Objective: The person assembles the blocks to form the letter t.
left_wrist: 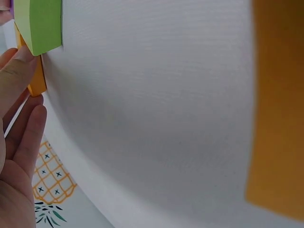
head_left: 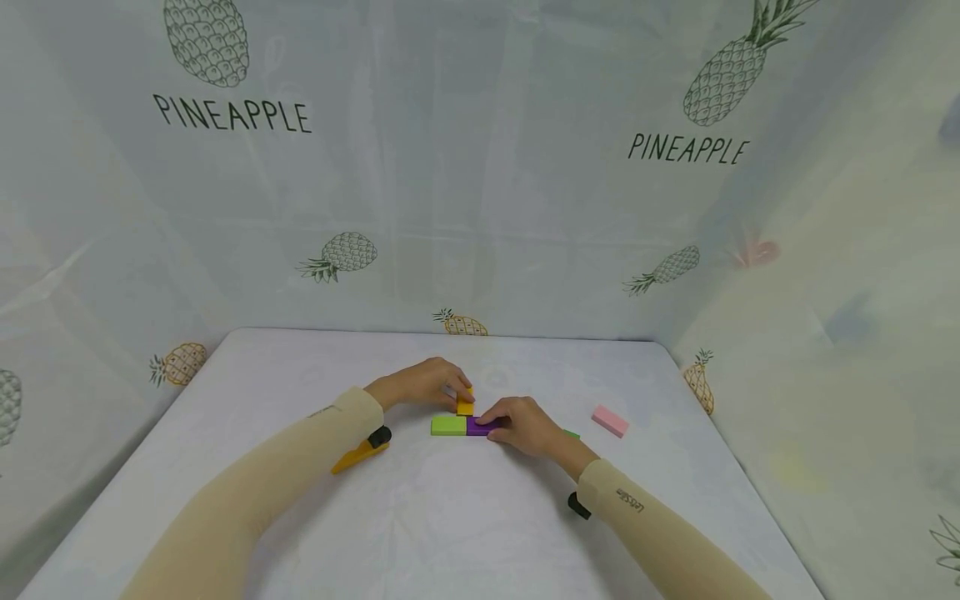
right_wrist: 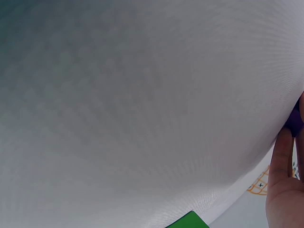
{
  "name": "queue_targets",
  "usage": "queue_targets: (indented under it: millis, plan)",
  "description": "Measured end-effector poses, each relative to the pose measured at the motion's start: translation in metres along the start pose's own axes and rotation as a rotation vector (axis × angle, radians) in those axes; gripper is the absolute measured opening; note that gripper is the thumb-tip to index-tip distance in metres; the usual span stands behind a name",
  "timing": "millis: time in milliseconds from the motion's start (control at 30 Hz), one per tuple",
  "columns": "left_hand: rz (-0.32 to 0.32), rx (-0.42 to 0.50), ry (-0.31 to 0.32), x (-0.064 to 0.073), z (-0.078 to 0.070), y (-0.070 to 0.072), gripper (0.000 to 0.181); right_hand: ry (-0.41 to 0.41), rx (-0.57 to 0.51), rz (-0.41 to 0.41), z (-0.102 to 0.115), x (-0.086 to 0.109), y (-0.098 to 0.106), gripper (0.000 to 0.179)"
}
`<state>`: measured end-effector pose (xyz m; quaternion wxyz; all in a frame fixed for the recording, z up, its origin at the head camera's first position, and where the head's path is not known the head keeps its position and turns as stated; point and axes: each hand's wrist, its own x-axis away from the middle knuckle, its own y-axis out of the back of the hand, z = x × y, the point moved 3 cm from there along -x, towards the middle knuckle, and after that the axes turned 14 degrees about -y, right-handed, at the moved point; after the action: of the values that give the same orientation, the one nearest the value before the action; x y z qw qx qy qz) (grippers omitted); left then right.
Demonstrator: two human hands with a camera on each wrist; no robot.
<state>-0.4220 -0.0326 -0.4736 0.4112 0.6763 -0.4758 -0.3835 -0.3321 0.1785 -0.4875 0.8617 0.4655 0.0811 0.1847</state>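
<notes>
My left hand (head_left: 433,382) pinches a yellow-orange block (head_left: 465,407) that stands lengthwise away from me, its near end at the row in front. That row is a lime green block (head_left: 448,426) on the left and a purple block (head_left: 480,427) on the right, end to end. With thumb and fingers my right hand (head_left: 527,426) grips the purple block at its right part, which the fingers hide. In the left wrist view the thumb lies on the orange block (left_wrist: 38,78), close beside the green block (left_wrist: 45,26). The right wrist view shows only a sliver of the purple block (right_wrist: 294,122).
Another orange block (head_left: 360,457) lies under my left forearm. A green block (head_left: 572,434) is mostly hidden behind my right wrist. Farther right a pink block (head_left: 610,421) lies on the white-covered table (head_left: 420,533). A pineapple-print cloth (head_left: 480,167) hangs behind the table.
</notes>
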Motion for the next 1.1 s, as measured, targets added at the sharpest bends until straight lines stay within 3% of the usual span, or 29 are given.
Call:
queue_targets:
  millis: [1100]
  plan:
    - [-0.01,0.022,-0.024,-0.0012,-0.003,0.0013,0.03,-0.012,-0.013,0.009,-0.0018,-0.0013,0.0002,0.026]
